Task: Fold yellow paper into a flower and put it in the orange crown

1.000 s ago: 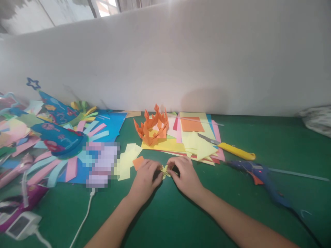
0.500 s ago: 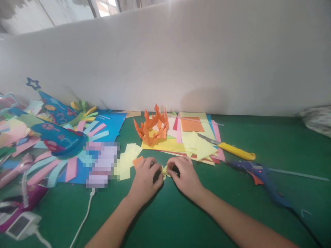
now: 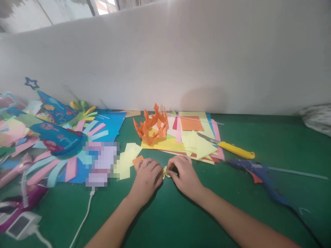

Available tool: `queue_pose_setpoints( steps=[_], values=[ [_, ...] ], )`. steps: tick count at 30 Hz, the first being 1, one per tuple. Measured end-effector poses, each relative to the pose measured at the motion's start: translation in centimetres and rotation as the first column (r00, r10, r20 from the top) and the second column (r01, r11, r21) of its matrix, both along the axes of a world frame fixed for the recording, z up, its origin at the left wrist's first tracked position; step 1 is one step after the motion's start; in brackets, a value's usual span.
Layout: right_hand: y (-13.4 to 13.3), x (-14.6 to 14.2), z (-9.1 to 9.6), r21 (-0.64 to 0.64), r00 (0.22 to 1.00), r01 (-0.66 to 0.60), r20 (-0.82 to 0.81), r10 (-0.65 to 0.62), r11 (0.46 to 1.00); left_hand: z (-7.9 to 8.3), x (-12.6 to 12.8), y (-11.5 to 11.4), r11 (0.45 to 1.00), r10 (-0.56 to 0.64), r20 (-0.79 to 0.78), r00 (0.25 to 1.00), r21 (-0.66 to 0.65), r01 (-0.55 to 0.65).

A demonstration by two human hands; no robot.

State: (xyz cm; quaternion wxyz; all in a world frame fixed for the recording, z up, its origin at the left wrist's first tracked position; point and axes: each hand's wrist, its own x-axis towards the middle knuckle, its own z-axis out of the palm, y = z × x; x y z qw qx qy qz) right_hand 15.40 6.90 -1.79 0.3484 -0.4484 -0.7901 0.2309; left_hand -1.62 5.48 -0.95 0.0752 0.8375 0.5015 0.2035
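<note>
My left hand (image 3: 146,177) and my right hand (image 3: 183,175) meet on the green table (image 3: 165,220), both with fingers curled and pinched on a small folded yellow paper piece (image 3: 165,171) between them. Most of that piece is hidden by my fingers. An orange paper scrap (image 3: 137,161) lies just beyond my left knuckles, beside loose pale yellow sheets (image 3: 126,160). A folded orange paper crown (image 3: 152,126) stands behind my hands, on a stack of coloured paper (image 3: 192,136).
A yellow-handled knife (image 3: 232,149) lies right of the paper stack, with a blue glue gun (image 3: 261,175) nearer me. Blue paper hats with coloured strips (image 3: 59,137) crowd the left. A white charger and cable (image 3: 23,225) lie front left. A white wall (image 3: 181,58) bounds the back.
My left hand has closed further over the yellow piece, so less of it shows. The view has shifted slightly; the rest lies as before.
</note>
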Motion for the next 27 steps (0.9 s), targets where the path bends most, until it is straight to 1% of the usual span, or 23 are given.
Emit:
queue_pose_setpoints(
  steps=[5,10,14,16,20,22,27],
  values=[
    [-0.1,0.1,0.0,0.062,1.0,-0.026,0.004,0.025,0.998,0.1,0.3,-0.3,1.0,0.017,0.03,0.999,0.021,-0.018],
    [-0.4,0.1,0.0,0.066,0.992,-0.103,0.081,0.098,0.992,0.0,0.5,-0.5,1.0,-0.012,0.039,0.999,0.007,0.012],
    [-0.6,0.1,0.2,0.115,0.99,-0.127,0.081,0.118,0.985,0.2,0.6,-0.8,0.998,0.024,0.08,0.997,0.059,-0.029],
    [-0.5,0.1,0.3,0.109,0.985,-0.138,0.115,0.126,0.984,0.2,0.7,-0.9,0.998,0.026,0.073,0.997,0.059,-0.031],
    [-0.3,0.3,0.4,0.135,0.986,-0.132,0.122,0.115,0.982,0.3,0.9,-0.7,0.996,0.052,0.045,0.998,0.065,-0.055],
    [-0.3,0.4,0.5,0.142,0.985,-0.128,0.133,0.109,0.982,0.2,0.9,-0.6,0.997,0.048,0.024,0.999,0.064,-0.049],
    [-0.3,0.5,0.6,0.13,0.98,-0.127,0.168,0.105,0.983,0.1,1.1,-0.5,0.995,0.065,-0.014,0.998,0.075,-0.064]
  ],
)
